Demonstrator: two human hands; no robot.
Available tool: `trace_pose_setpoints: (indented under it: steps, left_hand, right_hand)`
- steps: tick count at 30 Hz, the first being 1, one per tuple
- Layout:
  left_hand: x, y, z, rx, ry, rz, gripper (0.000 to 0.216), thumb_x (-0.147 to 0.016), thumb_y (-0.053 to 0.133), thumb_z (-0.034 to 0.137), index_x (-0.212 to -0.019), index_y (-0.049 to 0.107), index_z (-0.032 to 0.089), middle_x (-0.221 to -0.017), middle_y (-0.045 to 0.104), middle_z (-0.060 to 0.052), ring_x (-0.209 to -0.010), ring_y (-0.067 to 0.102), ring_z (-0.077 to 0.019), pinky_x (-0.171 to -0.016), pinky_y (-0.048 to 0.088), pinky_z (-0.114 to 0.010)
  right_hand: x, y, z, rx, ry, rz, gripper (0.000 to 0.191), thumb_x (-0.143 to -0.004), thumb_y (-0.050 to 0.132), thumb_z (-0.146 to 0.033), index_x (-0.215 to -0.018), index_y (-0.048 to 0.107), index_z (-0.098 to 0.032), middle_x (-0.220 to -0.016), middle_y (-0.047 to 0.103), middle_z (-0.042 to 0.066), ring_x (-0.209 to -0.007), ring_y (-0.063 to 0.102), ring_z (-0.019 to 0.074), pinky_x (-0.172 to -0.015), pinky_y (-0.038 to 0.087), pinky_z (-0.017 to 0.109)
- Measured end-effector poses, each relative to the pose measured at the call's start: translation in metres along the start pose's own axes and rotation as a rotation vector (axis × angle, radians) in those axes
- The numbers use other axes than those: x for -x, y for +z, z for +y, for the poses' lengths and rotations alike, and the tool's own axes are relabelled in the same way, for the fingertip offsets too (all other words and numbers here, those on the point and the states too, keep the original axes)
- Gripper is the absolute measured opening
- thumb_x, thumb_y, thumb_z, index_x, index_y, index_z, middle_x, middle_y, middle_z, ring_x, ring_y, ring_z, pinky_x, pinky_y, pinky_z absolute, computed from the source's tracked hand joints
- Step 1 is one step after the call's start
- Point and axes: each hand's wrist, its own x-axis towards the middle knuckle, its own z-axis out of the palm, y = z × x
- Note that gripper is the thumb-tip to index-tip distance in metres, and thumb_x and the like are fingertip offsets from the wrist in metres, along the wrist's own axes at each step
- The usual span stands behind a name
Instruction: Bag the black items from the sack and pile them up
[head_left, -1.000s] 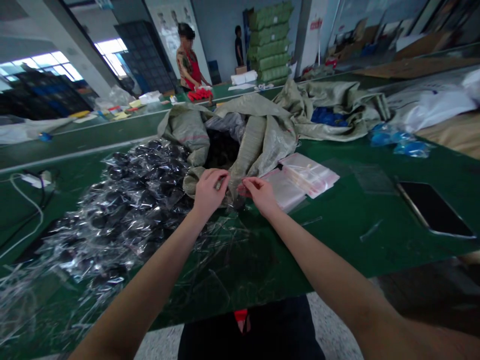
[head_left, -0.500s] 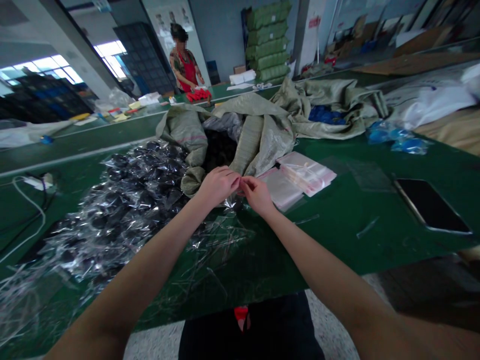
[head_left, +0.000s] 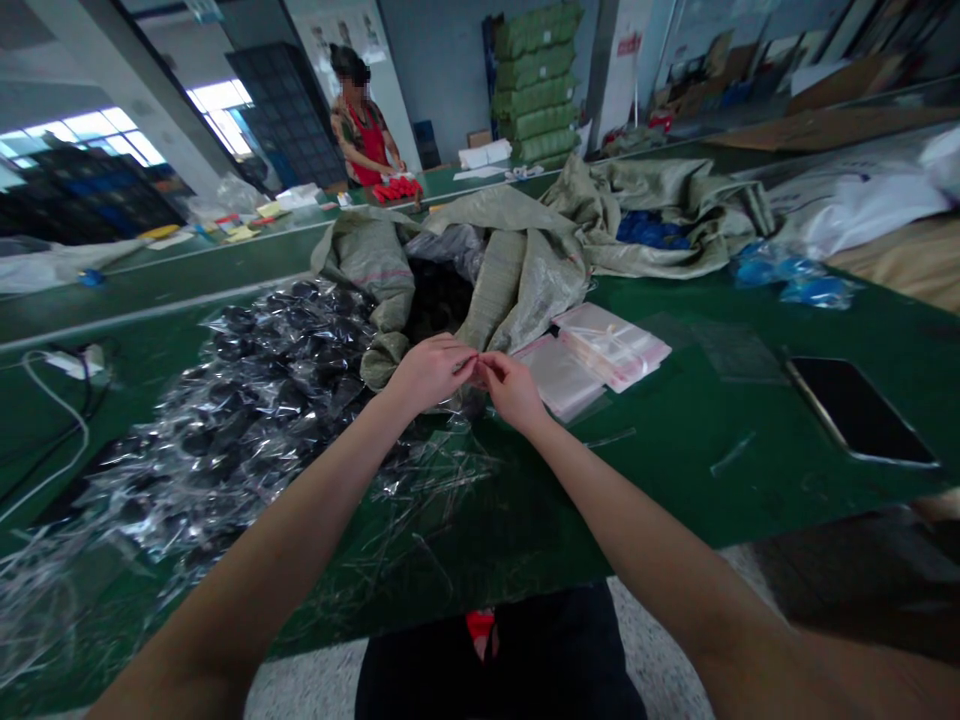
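Note:
My left hand [head_left: 433, 372] and my right hand [head_left: 514, 388] meet fingertip to fingertip over the table, both closed in a pinch. Between and below them hangs a small clear plastic bag [head_left: 469, 404] with something dark in it, mostly hidden by my fingers. Just beyond my hands, a woven sack [head_left: 504, 280] gapes open, with dark round items [head_left: 441, 298] inside. To the left lies a big heap of black items in clear bags [head_left: 277, 390]. Stacks of flat clear bags [head_left: 611, 345] rest right of my right hand.
Thin clear strips [head_left: 427, 480] litter the green table [head_left: 660, 500] near me. A phone [head_left: 862, 410] lies at right, near blue bagged items [head_left: 795, 275]. Another sack [head_left: 667, 215] holds blue things. A white cable [head_left: 75, 420] runs at left. Across the tables stands a person in a red apron [head_left: 367, 145].
My hands stay pinched together with only slight finger movement, and the small bag beneath them has shifted a little. The person across has moved slightly left.

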Motion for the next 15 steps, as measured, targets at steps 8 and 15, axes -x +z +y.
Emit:
trace_pose_setpoints:
  steps: [8,15]
  left_hand:
    - [-0.005,-0.002,0.005,-0.147,0.006,-0.021,0.018,-0.086,0.053,0.018,-0.073,0.066,0.019,-0.072,0.067,-0.006,-0.073,0.058,-0.0196,-0.075,0.048,-0.034]
    - [-0.002,0.008,0.004,-0.016,-0.154,0.117,0.008,-0.078,0.056,0.014,-0.074,0.063,0.018,-0.075,0.067,-0.006,-0.078,0.06,-0.0201,-0.076,0.049,-0.032]
  right_hand:
    - [0.002,-0.003,-0.011,0.088,-0.035,-0.017,0.023,-0.09,0.051,-0.037,-0.093,0.068,-0.022,-0.086,0.069,0.003,-0.078,0.064,0.0177,-0.076,0.054,0.031]
    - [0.003,-0.003,-0.013,0.101,-0.043,0.006,0.022,-0.09,0.052,-0.036,-0.091,0.067,-0.021,-0.083,0.07,0.003,-0.075,0.065,0.0174,-0.073,0.054,0.03]
